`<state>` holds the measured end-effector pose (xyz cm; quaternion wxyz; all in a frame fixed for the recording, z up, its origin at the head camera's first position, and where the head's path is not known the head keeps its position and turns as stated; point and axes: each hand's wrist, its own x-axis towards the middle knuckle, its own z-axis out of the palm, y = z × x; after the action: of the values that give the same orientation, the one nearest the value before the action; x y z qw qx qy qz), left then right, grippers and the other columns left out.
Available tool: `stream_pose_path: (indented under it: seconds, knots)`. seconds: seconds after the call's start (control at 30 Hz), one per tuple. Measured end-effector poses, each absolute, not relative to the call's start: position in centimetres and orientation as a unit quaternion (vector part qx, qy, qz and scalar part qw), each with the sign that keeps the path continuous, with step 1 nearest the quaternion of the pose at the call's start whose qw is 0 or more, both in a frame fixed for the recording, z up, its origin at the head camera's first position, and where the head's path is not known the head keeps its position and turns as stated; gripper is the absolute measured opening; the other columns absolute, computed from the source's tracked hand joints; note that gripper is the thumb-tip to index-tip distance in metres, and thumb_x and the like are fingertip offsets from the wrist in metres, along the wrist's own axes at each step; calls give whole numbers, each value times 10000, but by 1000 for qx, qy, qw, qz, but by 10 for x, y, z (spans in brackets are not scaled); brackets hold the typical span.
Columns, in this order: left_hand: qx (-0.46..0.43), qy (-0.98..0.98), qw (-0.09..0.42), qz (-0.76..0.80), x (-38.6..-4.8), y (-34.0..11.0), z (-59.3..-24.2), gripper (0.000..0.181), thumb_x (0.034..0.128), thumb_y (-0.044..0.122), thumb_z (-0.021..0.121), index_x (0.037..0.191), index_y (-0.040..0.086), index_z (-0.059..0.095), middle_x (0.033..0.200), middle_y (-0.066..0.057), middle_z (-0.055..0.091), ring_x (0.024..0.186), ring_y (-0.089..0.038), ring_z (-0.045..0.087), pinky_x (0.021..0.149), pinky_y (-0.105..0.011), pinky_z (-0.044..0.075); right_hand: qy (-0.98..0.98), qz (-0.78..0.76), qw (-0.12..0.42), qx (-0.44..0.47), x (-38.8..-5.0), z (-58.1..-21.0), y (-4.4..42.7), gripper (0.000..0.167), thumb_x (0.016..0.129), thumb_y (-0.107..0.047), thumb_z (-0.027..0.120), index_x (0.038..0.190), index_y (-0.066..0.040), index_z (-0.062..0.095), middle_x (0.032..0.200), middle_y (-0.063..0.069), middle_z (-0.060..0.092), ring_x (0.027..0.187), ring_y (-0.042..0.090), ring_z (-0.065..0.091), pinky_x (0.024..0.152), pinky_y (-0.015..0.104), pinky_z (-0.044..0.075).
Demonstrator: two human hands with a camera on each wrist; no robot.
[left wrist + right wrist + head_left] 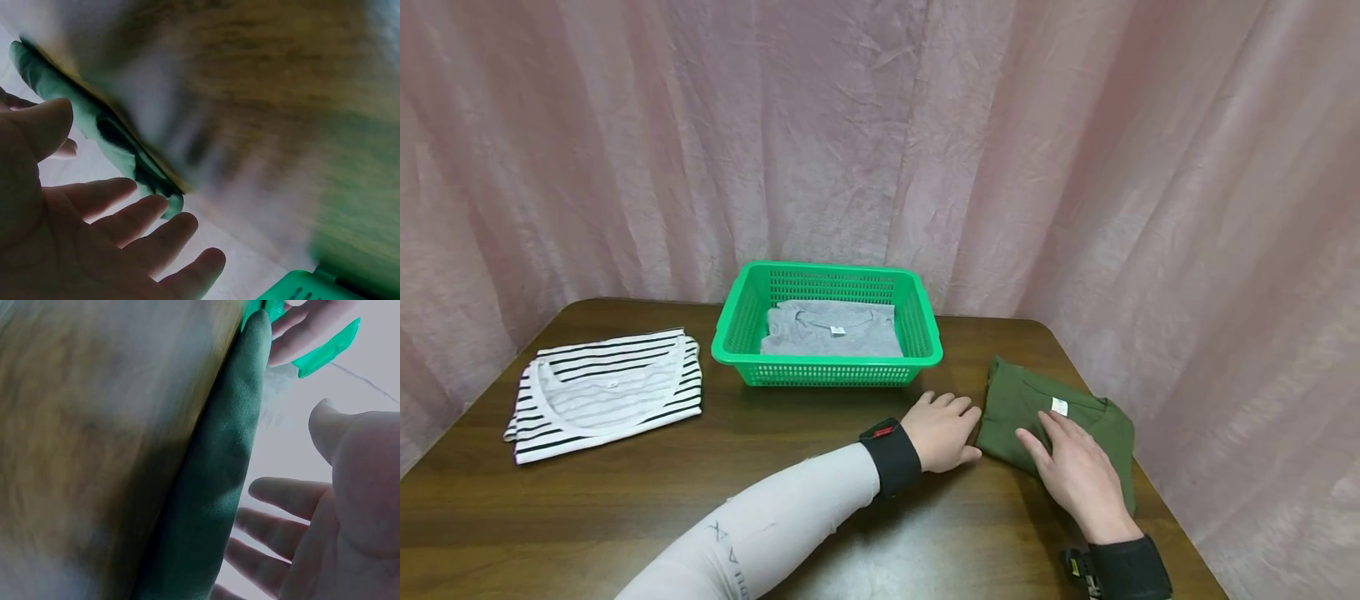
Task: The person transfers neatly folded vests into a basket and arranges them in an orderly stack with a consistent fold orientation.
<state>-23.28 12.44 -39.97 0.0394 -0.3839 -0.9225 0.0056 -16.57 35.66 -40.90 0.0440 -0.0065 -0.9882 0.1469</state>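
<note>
A folded dark green shirt point(1018, 408) with a white neck label lies at the right side of the table. Over its near part is my right hand point(1078, 471), fingers extended; in the right wrist view the fingers point(281, 494) show a gap above the cloth. My left hand point(942, 432) is just left of the shirt's left edge, its fingers loosely spread and holding nothing. In the left wrist view, the green shirt point(94, 119) appears beyond the left fingers point(162, 240). Whether the left fingertips touch the cloth, I cannot tell.
A green plastic basket point(827, 362) stands at the table's back middle, with a folded grey shirt point(838, 337) inside. To the left lies a folded black-and-white striped shirt point(610, 392). A pink curtain point(850, 125) hangs behind the brown wooden table point(587, 517).
</note>
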Motion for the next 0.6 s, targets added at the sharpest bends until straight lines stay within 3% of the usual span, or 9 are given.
stream_pose_path:
  seconds: [0.6]
  knots:
    - [-381, -923, 39, 31, -250, 146, -427, 619, 1069, 595, 666, 1583, 257, 593, 1572, 35, 600, 1457, -212, 549, 1212, -484, 407, -990, 141, -8, -11, -165, -409, 357, 774, 1143, -547, 535, 1587, 87, 502, 1649, 394, 384, 1495, 621, 380, 1178, 728, 340]
